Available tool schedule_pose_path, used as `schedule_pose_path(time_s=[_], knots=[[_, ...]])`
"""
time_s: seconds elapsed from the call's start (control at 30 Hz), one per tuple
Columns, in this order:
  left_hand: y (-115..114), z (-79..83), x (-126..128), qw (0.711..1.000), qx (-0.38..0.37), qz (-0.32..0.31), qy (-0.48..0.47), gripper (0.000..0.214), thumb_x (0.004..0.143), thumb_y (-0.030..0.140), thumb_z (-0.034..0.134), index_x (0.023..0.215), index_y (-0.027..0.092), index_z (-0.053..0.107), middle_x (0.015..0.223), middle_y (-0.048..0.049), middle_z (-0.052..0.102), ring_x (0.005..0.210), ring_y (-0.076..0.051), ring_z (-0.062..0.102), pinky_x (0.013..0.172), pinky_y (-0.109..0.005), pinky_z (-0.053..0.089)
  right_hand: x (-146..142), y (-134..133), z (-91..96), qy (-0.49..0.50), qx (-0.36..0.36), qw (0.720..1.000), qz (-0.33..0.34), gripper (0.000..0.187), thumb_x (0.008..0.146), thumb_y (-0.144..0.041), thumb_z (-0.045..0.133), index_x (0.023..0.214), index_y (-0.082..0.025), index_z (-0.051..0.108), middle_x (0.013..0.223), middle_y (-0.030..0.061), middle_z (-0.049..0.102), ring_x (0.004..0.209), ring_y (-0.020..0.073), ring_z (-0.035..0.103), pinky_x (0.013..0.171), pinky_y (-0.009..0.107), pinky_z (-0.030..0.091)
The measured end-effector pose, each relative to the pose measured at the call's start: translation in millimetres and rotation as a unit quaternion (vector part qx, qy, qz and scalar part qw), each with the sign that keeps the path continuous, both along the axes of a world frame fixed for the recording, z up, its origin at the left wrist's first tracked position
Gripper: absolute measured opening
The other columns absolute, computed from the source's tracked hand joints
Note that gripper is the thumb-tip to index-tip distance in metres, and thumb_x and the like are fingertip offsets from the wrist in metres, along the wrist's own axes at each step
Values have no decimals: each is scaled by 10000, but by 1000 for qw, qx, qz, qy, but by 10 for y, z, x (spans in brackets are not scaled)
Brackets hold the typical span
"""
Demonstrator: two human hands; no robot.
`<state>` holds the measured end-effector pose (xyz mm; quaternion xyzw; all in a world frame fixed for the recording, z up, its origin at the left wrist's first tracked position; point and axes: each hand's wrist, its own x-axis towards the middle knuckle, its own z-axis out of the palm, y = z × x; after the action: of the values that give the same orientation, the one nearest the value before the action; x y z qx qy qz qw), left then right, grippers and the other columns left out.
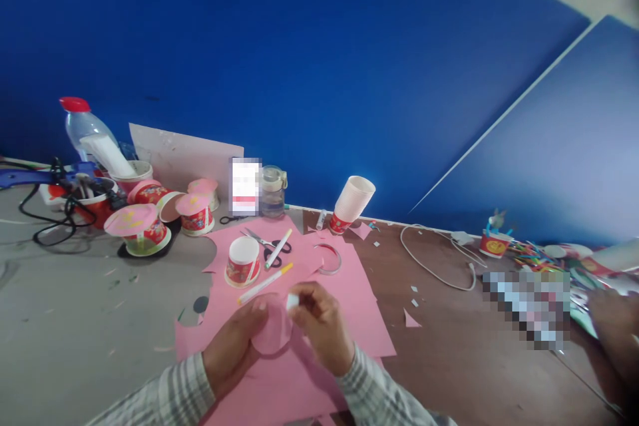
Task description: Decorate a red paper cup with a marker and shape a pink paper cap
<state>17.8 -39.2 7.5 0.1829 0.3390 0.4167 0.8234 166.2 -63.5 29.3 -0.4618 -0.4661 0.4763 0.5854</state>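
A pink paper disc (272,336) is pinched in my left hand (233,339), with the thumb lying on its face. My right hand (319,323) holds a small white piece (293,301) between thumb and fingers, close to the disc's right edge. Both hands are above large pink paper sheets (359,326). Just beyond them stands an upturned red-and-white paper cup (243,263). Scissors (257,239) lie open beside a white marker (278,249), and a second marker with a yellow cap (264,284) lies nearer my hands. A roll of tape (340,259) rests to the right.
Several paper cups with pink discs (130,219) stand at left near a blue glue gun (30,176) and its black cord. A tilted stack of white cups (354,196) and a white cable (429,269) are at the back. Another person's hand (616,326) is at far right.
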Motion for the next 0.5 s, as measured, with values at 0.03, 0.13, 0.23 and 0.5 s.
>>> schedule_pose_path(time_s=[0.03, 0.13, 0.23, 0.5], knots=[[-3, 5, 3, 1000, 20, -6, -9, 282, 510, 86, 676, 789, 131, 691, 529, -50, 637, 538, -263, 579, 455, -353, 484, -51, -57, 12, -118, 52, 992, 6, 181, 662, -142, 695, 820, -227, 671, 641, -5, 654, 500, 157, 544, 469, 242, 423], [-21, 4, 5, 996, 55, -42, -48, 461, 461, -96, 564, 825, 160, 685, 586, -33, 641, 562, -238, 567, 448, -311, 457, -133, -155, 51, -388, 174, 905, 17, 193, 759, -141, 628, 926, -237, 635, 786, 22, 692, 659, 212, 606, 610, 313, 439], [-54, -31, -1, 993, 68, -76, -64, 566, 453, -127, 519, 898, 192, 664, 712, -49, 661, 631, -247, 569, 502, -329, 463, -153, -150, 62, -488, 201, 849, 23, 237, 810, -122, 561, 1024, -224, 567, 927, 37, 699, 748, 225, 632, 646, 334, 424], [-85, -79, 2, 961, 249, -72, 96, 365, 587, 23, 596, 888, 219, 664, 793, -51, 676, 748, -280, 553, 626, -382, 486, -227, -114, -41, -526, 180, 831, 18, 177, 830, -139, 518, 993, -210, 513, 895, 30, 693, 731, 224, 629, 630, 342, 387]])
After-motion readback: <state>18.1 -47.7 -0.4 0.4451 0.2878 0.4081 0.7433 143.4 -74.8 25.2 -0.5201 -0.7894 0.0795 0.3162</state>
